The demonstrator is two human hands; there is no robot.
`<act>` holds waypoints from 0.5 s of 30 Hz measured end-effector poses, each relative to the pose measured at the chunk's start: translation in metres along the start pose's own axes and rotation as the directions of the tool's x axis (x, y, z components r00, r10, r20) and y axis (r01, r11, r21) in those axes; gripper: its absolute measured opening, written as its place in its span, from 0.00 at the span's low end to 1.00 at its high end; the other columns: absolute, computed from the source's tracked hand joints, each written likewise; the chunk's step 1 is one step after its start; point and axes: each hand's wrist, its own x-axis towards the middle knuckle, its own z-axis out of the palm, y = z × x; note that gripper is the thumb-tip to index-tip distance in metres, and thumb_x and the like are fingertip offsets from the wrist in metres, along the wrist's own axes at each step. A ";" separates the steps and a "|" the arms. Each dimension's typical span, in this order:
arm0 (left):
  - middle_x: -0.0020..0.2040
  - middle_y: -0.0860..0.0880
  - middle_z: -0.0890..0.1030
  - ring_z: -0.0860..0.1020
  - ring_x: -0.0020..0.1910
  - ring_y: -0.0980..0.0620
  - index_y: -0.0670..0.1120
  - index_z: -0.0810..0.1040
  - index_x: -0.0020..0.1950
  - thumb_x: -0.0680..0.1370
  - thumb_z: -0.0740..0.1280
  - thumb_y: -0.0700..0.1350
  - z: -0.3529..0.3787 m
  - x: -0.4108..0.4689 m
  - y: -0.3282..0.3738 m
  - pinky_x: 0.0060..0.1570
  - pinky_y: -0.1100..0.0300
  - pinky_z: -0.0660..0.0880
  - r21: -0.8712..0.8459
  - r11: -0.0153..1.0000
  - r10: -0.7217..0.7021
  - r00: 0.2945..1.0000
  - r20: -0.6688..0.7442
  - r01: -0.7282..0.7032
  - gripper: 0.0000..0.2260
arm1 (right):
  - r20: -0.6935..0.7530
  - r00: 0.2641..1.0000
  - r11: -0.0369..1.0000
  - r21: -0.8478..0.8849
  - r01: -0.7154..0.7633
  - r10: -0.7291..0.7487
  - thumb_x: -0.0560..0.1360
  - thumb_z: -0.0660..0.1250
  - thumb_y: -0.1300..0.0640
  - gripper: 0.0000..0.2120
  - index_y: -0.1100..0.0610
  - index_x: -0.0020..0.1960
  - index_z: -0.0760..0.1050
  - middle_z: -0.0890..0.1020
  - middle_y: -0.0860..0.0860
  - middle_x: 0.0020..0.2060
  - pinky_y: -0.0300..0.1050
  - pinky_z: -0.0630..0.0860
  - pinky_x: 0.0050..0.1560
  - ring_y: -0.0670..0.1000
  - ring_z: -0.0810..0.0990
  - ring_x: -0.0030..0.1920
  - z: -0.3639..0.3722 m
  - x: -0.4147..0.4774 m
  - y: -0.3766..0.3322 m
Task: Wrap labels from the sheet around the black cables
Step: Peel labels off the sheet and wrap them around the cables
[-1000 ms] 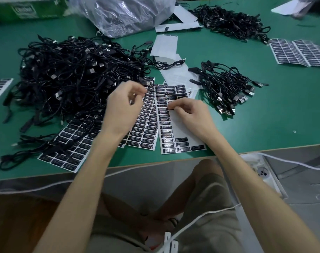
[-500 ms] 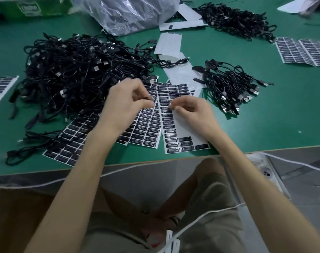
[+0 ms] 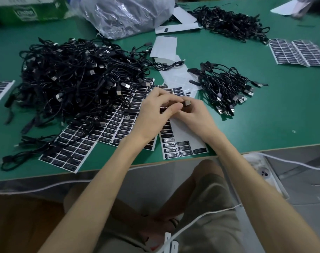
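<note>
My left hand [image 3: 153, 112] and my right hand [image 3: 197, 115] meet above the label sheets. Between them they pinch one black cable, whose metal USB plug [image 3: 187, 102] sticks out at the fingertips. A glossy black label [image 3: 163, 107] shows between my left fingers, against the cable. Under my right wrist lies a partly used label sheet [image 3: 184, 148] with labels left along its near end. Two fuller label sheets [image 3: 119, 123] lie left of it, partly under the big pile of black cables [image 3: 78, 79].
A smaller bundle of cables [image 3: 225, 86] lies right of my hands, and another pile [image 3: 230, 22] sits at the back. Empty backing papers [image 3: 164, 46], a plastic bag [image 3: 126, 13], a green box [image 3: 27, 11] and more label sheets [image 3: 300, 52] surround them. The table edge [image 3: 265, 148] runs close below.
My right hand has left the sheet and joined my left hand. Both hands now hold the cable together, slightly higher and to the right.
</note>
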 end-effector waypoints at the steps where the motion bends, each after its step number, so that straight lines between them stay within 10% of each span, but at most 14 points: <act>1: 0.55 0.52 0.77 0.77 0.56 0.54 0.50 0.85 0.60 0.79 0.73 0.46 -0.004 -0.001 -0.003 0.64 0.58 0.73 0.016 1.000 -0.003 1.000 -0.011 0.003 0.09 | -0.018 1.000 1.000 0.001 -0.001 0.001 0.77 0.75 0.57 0.05 0.56 0.52 0.84 0.87 0.51 0.45 0.54 0.80 0.52 0.54 0.85 0.49 0.000 0.001 0.002; 9: 0.53 0.50 0.74 0.75 0.51 0.53 0.45 0.80 0.53 0.85 0.63 0.46 -0.031 -0.005 -0.029 0.58 0.52 0.73 0.233 0.950 -0.104 0.912 -0.397 0.209 0.07 | -0.133 0.989 0.958 0.285 -0.017 0.057 0.77 0.73 0.63 0.04 0.59 0.52 0.83 0.88 0.57 0.45 0.56 0.83 0.57 0.57 0.88 0.51 -0.005 0.004 0.009; 15: 0.36 0.49 0.85 0.79 0.27 0.56 0.46 0.81 0.49 0.87 0.56 0.55 -0.032 -0.003 -0.028 0.30 0.62 0.74 -0.067 0.921 -0.390 0.892 -0.229 0.385 0.19 | -0.116 0.993 0.940 0.341 0.012 0.029 0.77 0.74 0.63 0.06 0.59 0.54 0.83 0.88 0.57 0.46 0.45 0.81 0.53 0.56 0.87 0.52 -0.005 0.003 0.006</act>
